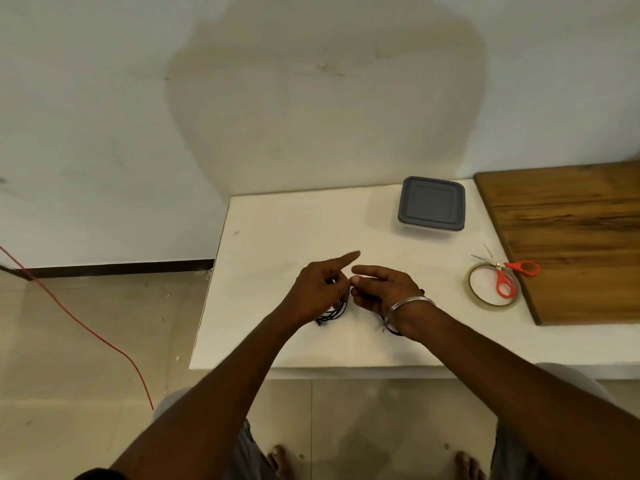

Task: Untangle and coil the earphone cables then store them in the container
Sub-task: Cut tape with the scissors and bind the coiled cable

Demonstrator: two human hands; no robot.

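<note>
I see both hands over the middle of the white table [277, 230], very near each other. The left hand [320, 294] has the index finger stretched out and pointing forward to the right, while its other fingers are curled around the black earphone cables [334, 313]. A bundle of loops hangs from this hand and touches the table just below it, with some small ends lying on the surface. The right hand [384, 289] is partly closed; its thumb and first fingers pinch together close to the left hand, and I think they hold a piece of the same cable, but the cable is too thin here for me to be sure. Another black loop shows under the right wrist, beside a metal bangle [410, 303].

The container [431, 206] stands further back on the table, to the right of the hands and well apart from them. Its grey lid is on, and the clear body is only little visible below the lid.

To the right, a roll of clear tape [476, 296] lies flat, and orange-handled scissors [502, 271] lie over its upper part, the blades open. Just beside them a wooden board [571, 237] covers the right end of the table. On the floor at left an orange cord [86, 327] runs diagonally.
</note>
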